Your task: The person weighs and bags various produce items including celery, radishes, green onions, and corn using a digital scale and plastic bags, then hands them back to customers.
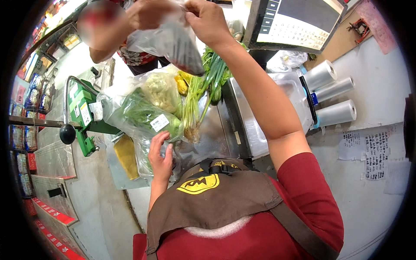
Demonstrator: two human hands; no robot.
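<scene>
My right hand (208,21) is raised at the top of the view, fingers pinching the upper edge of a clear plastic bag (175,45). Something long and dark hangs inside it; I cannot tell what it is. Another person's hand (149,14), blurred, is at the same bag from the left. Down at the counter's near side, my left hand (161,156) has its fingers apart and holds nothing. It is just below clear bags of leafy green vegetables (135,109), one with a white printed label (159,122). Loose rooted greens (192,113) lie to the right.
A green bag-sealing device (81,107) stands at left. On the right are a weighing scale with a metal pan (260,130), a touchscreen (297,26) above it, and rolls of clear plastic bags (336,113). Yellow produce (182,84) lies behind the greens.
</scene>
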